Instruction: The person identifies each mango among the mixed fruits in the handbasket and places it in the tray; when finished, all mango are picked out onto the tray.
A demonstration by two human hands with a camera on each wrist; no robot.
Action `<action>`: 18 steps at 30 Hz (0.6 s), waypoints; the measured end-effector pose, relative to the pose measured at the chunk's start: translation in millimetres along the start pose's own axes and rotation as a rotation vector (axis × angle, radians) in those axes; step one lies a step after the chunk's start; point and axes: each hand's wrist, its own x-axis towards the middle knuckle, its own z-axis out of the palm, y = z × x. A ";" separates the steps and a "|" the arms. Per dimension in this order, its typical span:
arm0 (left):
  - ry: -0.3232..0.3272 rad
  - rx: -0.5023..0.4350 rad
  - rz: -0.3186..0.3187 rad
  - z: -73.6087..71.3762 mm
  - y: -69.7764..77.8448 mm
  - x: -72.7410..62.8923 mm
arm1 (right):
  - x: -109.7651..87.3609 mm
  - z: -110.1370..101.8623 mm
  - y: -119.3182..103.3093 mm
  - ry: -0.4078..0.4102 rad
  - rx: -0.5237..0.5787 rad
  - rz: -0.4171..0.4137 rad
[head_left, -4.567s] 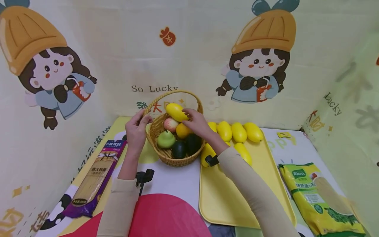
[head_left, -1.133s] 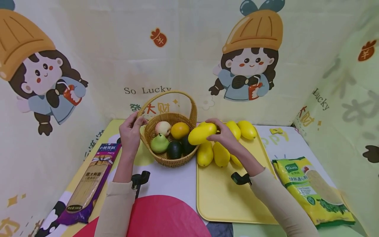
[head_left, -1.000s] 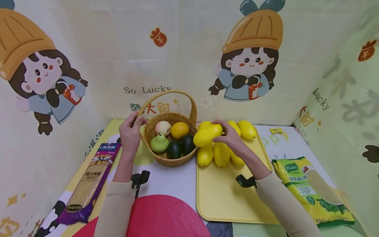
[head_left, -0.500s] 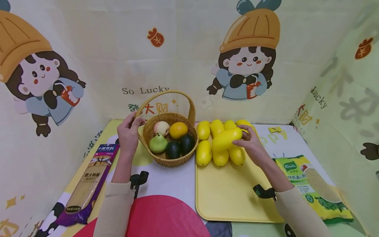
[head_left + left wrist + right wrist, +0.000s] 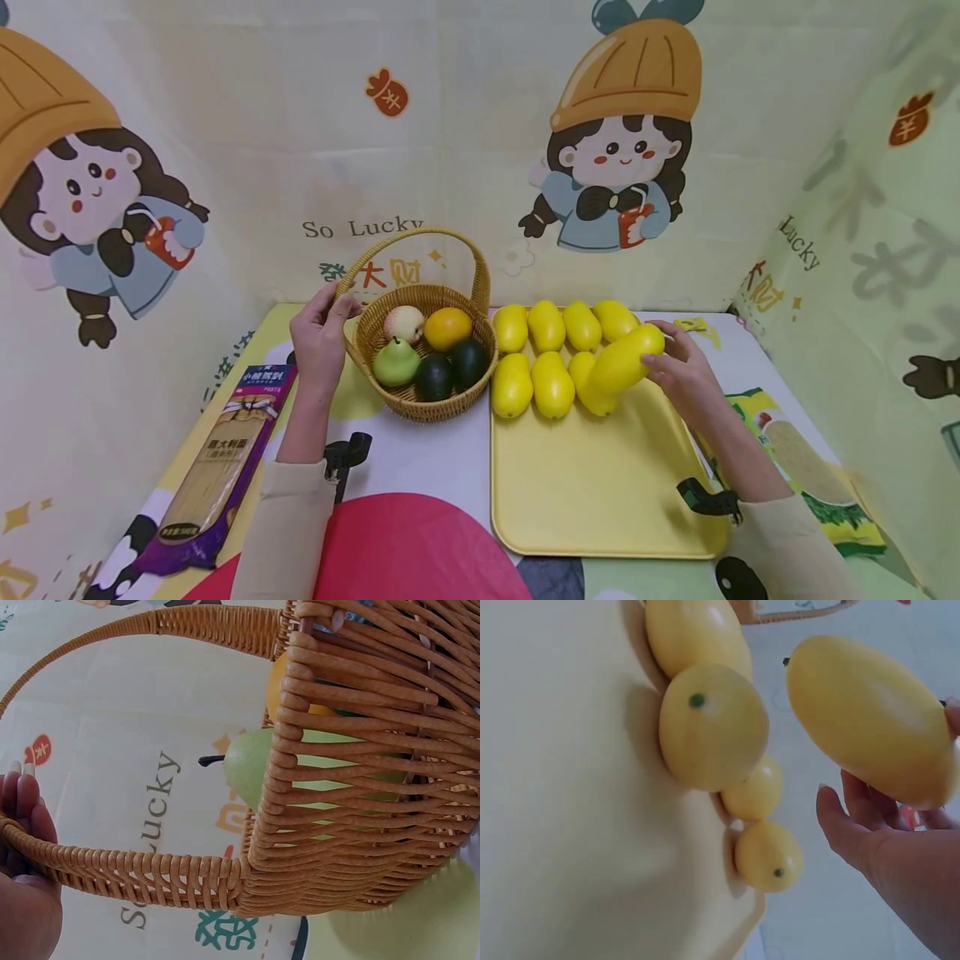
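Observation:
My left hand [image 5: 321, 337] grips the left side of the handle [image 5: 420, 233] of a wicker basket [image 5: 431, 410]. Inside the basket sit a green pear [image 5: 396, 362], a pinkish peach [image 5: 405, 323], an orange [image 5: 447, 328] and two dark avocados [image 5: 434, 378]. Over the right part of a yellow tray [image 5: 600, 492], my right hand [image 5: 686, 371] holds a yellow mango [image 5: 626, 358] by its right end. The right wrist view has this mango [image 5: 870, 712] raised off the tray, fingers beneath it. Several more mangoes [image 5: 553, 383] lie in two rows at the tray's back.
A purple pasta packet [image 5: 225, 467] lies at the left. A yellow-green Knorr bag [image 5: 817, 467] is at the right, partly behind my right forearm. A small yellow packet [image 5: 692, 324] lies at the back right, and patterned cloth walls [image 5: 465, 150] rise behind the table.
My right hand has carried the mango from over the basket rightward across the tray, above the other mangoes. My left hand has kept its grip on the handle. The head view has turned slightly right.

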 end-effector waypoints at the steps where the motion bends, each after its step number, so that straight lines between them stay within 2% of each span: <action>1: 0.000 -0.001 -0.002 -0.1 -0.2 0.4 | -1.1 -1.8 -0.3 0.004 -0.001 -0.004; 5: -0.001 -0.007 -0.004 0.0 -0.2 1.4 | -4.7 -7.8 -1.6 0.006 -0.019 -0.013; 7: 0.000 -0.008 -0.003 0.1 -0.6 1.7 | -5.5 -10.7 -2.3 0.015 -0.096 0.001; 9: 0.001 -0.007 -0.002 0.5 -0.4 1.6 | -5.8 -13.6 -3.1 0.033 -0.244 0.029; 14: 0.003 -0.005 0.008 0.4 -2.5 1.5 | -3.2 -17.2 -3.3 0.086 -0.725 0.141; 18: 0.005 -0.009 0.021 0.1 -4.6 0.8 | 1.7 -15.7 3.9 0.094 -0.962 0.225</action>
